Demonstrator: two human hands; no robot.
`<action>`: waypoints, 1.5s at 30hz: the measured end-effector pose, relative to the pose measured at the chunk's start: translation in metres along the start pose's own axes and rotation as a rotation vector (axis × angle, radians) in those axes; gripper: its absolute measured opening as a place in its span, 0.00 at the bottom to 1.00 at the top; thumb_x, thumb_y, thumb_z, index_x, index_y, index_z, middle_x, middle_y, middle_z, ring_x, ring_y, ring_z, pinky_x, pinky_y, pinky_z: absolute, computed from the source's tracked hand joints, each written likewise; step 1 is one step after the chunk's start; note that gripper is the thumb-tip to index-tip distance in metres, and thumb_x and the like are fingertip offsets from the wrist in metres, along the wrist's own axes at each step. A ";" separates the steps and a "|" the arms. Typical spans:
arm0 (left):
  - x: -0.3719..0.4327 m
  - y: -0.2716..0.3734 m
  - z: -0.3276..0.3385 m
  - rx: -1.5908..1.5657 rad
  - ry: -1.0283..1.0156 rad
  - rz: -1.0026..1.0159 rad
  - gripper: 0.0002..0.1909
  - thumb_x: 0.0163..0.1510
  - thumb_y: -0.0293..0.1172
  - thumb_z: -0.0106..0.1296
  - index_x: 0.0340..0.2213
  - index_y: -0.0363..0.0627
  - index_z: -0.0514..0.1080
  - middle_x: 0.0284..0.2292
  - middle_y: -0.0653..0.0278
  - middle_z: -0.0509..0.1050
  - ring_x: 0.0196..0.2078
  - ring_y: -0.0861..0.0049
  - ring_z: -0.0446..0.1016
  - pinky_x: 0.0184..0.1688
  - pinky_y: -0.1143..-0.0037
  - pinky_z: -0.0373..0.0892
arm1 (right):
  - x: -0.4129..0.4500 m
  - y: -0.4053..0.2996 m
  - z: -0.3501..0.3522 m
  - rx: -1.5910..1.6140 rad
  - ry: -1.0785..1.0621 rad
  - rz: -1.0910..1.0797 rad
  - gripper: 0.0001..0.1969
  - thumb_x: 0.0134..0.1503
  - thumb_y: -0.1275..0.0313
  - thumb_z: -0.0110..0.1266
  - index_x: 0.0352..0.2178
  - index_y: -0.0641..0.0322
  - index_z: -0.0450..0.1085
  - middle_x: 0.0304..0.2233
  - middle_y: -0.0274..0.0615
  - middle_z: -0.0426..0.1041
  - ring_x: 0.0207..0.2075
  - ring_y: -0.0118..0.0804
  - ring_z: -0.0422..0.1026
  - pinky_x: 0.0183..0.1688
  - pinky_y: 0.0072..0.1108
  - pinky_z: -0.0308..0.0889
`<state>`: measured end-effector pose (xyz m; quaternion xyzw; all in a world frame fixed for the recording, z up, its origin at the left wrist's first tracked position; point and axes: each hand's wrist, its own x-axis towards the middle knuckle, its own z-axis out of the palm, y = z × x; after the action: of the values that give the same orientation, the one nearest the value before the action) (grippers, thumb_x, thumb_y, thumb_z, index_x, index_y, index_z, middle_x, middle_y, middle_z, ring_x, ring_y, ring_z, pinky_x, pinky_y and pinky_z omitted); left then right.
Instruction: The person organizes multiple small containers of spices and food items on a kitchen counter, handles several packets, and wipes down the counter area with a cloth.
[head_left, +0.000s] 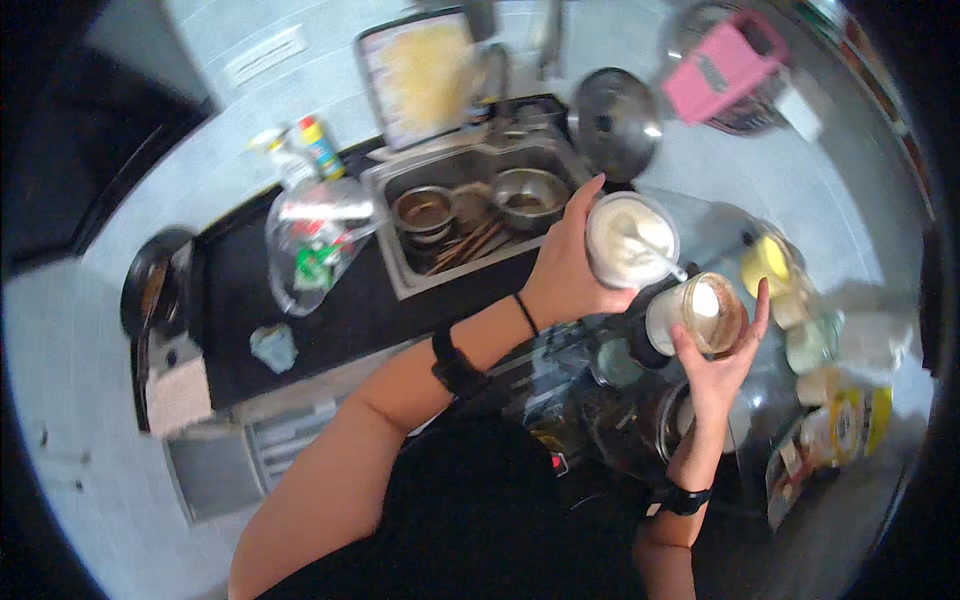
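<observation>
My left hand (566, 266) grips a round tub (634, 238) of white, granular-looking contents. A pale spoon (660, 259) rests in the tub, its handle end jutting over the rim towards the jar. My right hand (716, 360) is wrapped around a wide-mouthed jar (667, 322), tilted so that its open mouth faces up and to the right. Something white shows inside the jar, and its inner wall has a brownish tint. Tub and jar are held close together above the glass surface (690, 195). What the white contents are, I cannot tell.
Left of my hands, a steel sink (409, 289) holds metal pots (424, 214) and several chopsticks (469, 247). A plastic bag (289, 277) and a grey-blue cloth (274, 349) lie on the black counter (345, 300). Yellow cup (765, 266), jars and a yellow packet (862, 424) stand at right.
</observation>
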<state>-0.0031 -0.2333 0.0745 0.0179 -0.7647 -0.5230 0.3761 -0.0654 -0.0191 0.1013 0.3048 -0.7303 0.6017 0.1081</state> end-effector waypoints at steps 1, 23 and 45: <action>-0.021 -0.006 -0.023 0.021 0.057 -0.005 0.59 0.27 0.35 0.69 0.59 0.40 0.47 0.52 0.46 0.62 0.53 0.54 0.66 0.55 0.65 0.63 | -0.008 -0.003 0.021 0.055 -0.071 -0.004 0.59 0.34 0.80 0.68 0.64 0.57 0.38 0.48 0.49 0.65 0.50 0.40 0.67 0.54 0.30 0.63; -0.334 -0.212 -0.326 0.460 0.593 -0.585 0.54 0.33 0.34 0.70 0.58 0.38 0.51 0.56 0.50 0.60 0.59 0.58 0.61 0.60 0.68 0.58 | -0.227 0.094 0.486 0.156 -0.664 0.099 0.60 0.35 0.75 0.71 0.64 0.60 0.37 0.52 0.48 0.63 0.53 0.43 0.64 0.57 0.30 0.59; -0.588 -0.129 -0.621 1.452 0.863 -1.509 0.18 0.50 0.37 0.53 0.43 0.48 0.69 0.43 0.57 0.71 0.49 0.60 0.68 0.50 0.57 0.62 | -0.196 0.060 0.429 -0.031 -0.540 0.053 0.41 0.48 0.83 0.52 0.63 0.53 0.47 0.56 0.44 0.60 0.53 0.36 0.64 0.39 0.17 0.62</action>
<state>0.7398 -0.5321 -0.2517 0.8675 -0.4877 0.0011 0.0975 0.1447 -0.3572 -0.1591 0.4334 -0.7494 0.4902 -0.1016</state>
